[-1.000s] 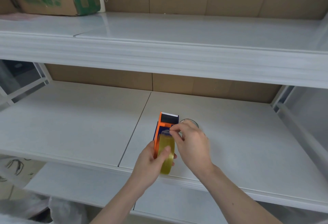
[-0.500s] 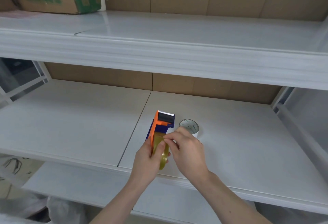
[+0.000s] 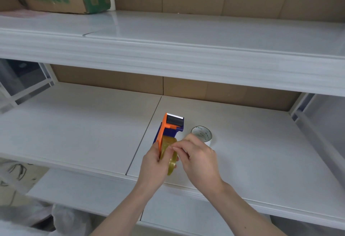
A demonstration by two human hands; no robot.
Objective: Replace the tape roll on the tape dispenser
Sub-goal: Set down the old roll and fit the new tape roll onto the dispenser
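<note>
We hold the orange and blue tape dispenser over the front part of the middle shelf, its toothed end pointing away from us. Our left hand wraps its grip around the dispenser's handle end and the yellowish tape roll seated in it. Our right hand, just right of the dispenser, pinches at the roll's surface with thumb and forefinger. Beyond that hand, right of the dispenser, an empty white core stands on the shelf.
</note>
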